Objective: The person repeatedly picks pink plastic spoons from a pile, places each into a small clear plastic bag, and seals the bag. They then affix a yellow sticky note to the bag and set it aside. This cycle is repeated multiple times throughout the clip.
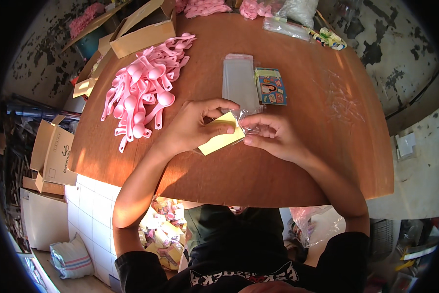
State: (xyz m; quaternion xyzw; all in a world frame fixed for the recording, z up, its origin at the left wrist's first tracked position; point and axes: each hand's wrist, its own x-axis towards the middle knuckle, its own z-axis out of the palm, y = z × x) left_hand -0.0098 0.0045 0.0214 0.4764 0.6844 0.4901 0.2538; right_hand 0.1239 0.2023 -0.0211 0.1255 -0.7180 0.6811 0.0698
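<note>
A yellow card point(217, 140) is pinched between the thumb and fingers of my left hand point(188, 128). At its right end is a clear plastic bag point(243, 117), crumpled at its edge; how far the card sits inside it I cannot tell. My right hand point(277, 137) has its thumb and fingertips closed on that plastic. Just beyond my hands lies a stack of clear plastic bags point(239, 80), with a stack of blue printed cards point(272, 90) against its right side. To the left, a heap of pink measuring spoons point(139, 88) spreads over the brown table point(297, 178).
Thin clear strips point(344, 100) lie scattered on the right. Along the far edge are an open cardboard box point(144, 36), more pink pieces point(207, 7), plastic packs point(285, 28) and yellow printed strips point(329, 39). Filled packets point(166, 222) are heaped below the table's near edge.
</note>
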